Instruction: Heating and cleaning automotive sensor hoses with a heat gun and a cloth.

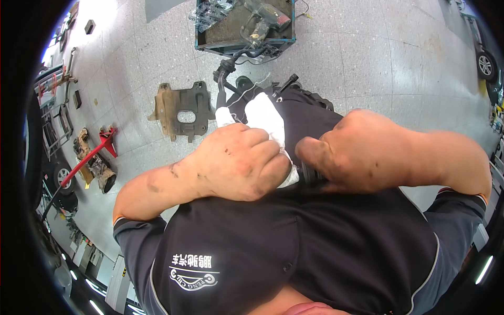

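Observation:
Both of my hands are close together in front of my chest, backs of the hands upward. My left hand (241, 163) is closed on a crumpled white cloth or paper wipe (266, 118), which sticks out beyond the knuckles. To its right, my right hand (346, 152) has its fingers curled in. Below its thumb a dark, ribbed part (310, 176) shows between the hands; my fingers hide most of it, so its kind is unclear. Just beyond the wipe, a bent black tube (221, 86) with a thicker collar runs toward the cart. Smudges mark both hands.
A blue-edged cart (245, 50) ahead carries a power tool (268, 18) and clear plastic bags (210, 16). On the tiled floor lies a brown metal plate (181, 110) with a hole. Farther left are a red bar (86, 170) and a rusty exhaust-like part (94, 160). Cars stand at both sides.

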